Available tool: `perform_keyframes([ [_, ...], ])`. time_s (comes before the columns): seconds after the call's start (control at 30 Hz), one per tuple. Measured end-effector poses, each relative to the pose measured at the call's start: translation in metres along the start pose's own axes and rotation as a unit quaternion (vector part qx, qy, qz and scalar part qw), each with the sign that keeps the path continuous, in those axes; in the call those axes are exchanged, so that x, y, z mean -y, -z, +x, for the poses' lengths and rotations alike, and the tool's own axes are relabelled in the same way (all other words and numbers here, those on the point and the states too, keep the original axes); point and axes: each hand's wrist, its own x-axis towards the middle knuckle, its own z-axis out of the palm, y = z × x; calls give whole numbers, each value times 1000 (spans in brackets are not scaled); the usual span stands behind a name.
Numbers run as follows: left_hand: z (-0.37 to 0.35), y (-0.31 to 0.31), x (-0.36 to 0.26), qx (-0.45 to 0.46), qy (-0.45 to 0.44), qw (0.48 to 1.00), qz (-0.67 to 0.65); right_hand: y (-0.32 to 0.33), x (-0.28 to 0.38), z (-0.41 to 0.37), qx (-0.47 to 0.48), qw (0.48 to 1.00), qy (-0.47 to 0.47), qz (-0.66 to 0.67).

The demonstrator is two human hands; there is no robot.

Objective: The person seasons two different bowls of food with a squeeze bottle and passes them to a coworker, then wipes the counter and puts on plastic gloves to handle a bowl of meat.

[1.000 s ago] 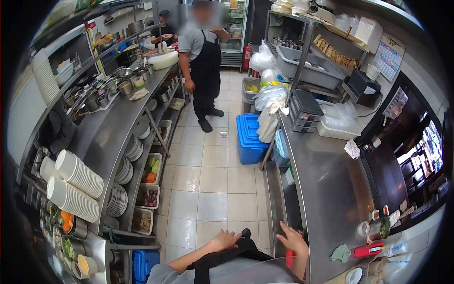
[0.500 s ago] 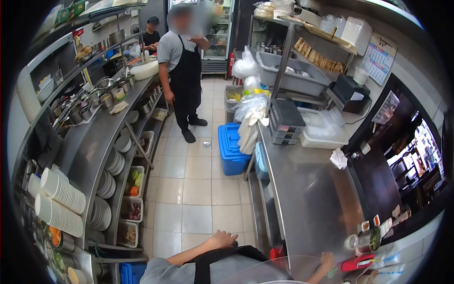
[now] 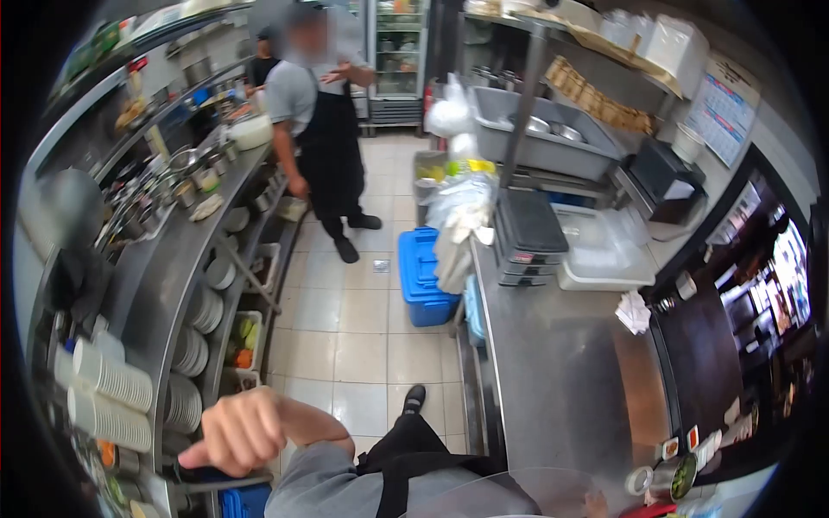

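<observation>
My left hand is raised at the lower left, near the stacked plates and the white containers. Its fingers curl toward the palm and one digit sticks out to the left; I see nothing held. At the bottom right, my right hand is only partly visible, blurred behind a clear curved shield, beside the steel counter. Its fingers cannot be made out. Nearest to it are a metal pot with green contents and a round white-rimmed container.
A person in a black apron stands in the aisle, with another person farther back. White containers are stacked on the left counter, above plates. A blue bin stands beside the right counter, which bears black drawers.
My left hand has risen from in front of my body and swung left. My right hand has dropped back behind the shield. The aproned person's raised hand has lowered and opened outward.
</observation>
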Motion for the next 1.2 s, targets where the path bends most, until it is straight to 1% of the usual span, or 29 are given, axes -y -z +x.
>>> perform_keyframes([
  [0.03, -12, 13, 12, -55, 40, 998, -11, 7, 7, -2, 0, 1000, -17, 15],
  [0.07, -25, 27, 24, -110, 30, 993, -4, 11, 21, -1, 3, 999, -39, 35],
  [0.1, -35, 40, 34, -131, 5, 991, -26, 16, 36, 1, 5, 997, -61, 54],
  [0.13, -43, 53, 43, -153, -18, 987, -52, 31, 70, -6, 8, 994, -88, 58],
  [0.17, -50, 68, 51, -143, -31, 987, -65, 33, 85, 1, -7, 995, -85, 51],
  [0.2, -55, 85, 61, -134, -42, 987, -78, 50, 119, -4, -8, 990, -108, 92],
  [0.23, -52, 98, 78, -136, -32, 985, -104, 50, 125, 11, -33, 991, -74, 104],
  [0.27, -50, 113, 94, -136, -24, 984, -114, 63, 145, 20, -51, 990, -76, 104],
  [0.3, -49, 132, 109, -118, -11, 987, -112, 78, 173, 34, -66, 991, -65, 100],
  [0.37, -46, 174, 129, -85, 16, 992, -88, 141, 260, 35, -95, 991, -59, 69],
  [0.43, -40, 201, 150, -95, -28, 991, -84, 184, 321, 54, -206, 975, 56, 64],
  [0.5, -41, 232, 166, -98, -58, 990, -86, 239, 401, 52, -288, 950, 120, 11],
  [0.57, -51, 265, 175, -83, -71, 988, -109, 276, 464, 56, -374, 897, 230, -49],
  [0.6, -56, 279, 176, -76, -75, 988, -112, 293, 493, 52, -392, 877, 270, -70],
  [0.63, -66, 284, 175, -166, -83, 977, -107, 310, 522, 45, -403, 852, 321, -90],
  [0.67, -73, 295, 175, -162, -76, 977, -115, 322, 551, 38, -406, 821, 386, -109],
  [0.7, -79, 310, 175, -159, -73, 979, -107, 331, 575, 32, -368, 810, 440, -120],
  [0.73, -82, 319, 171, -150, -60, 985, -53, 337, 592, 26, -329, 792, 496, -135],
  [0.77, -83, 327, 171, -150, -43, 987, -44, 343, 611, 27, -289, 770, 547, -155],
  [0.8, -80, 330, 174, -163, -49, 985, -31, 346, 631, 31, -222, 751, 599, -168],
  [0.87, -86, 338, 171, -150, -64, 986, -30, 351, 645, 30, -95, 737, 640, -196],
  [0.93, -91, 341, 175, -162, -96, 981, -37, 348, 642, 36, -72, 748, 629, -201],
  [0.97, -96, 347, 172, -154, -82, 983, -51, 349, 644, 37, -65, 749, 628, -202],
  [1.03, -105, 355, 174, -189, -71, 977, -65, 350, 635, 33, -117, 774, 584, -213],
  [1.1, -109, 363, 183, -218, -61, 969, -97, 350, 610, 34, -156, 811, 523, -212],
  [1.13, -107, 364, 192, -242, -73, 959, -126, 347, 597, 30, -151, 821, 514, -199],
  [1.2, -100, 362, 211, -259, -64, 939, -216, 340, 564, 22, -160, 859, 461, -153],
])
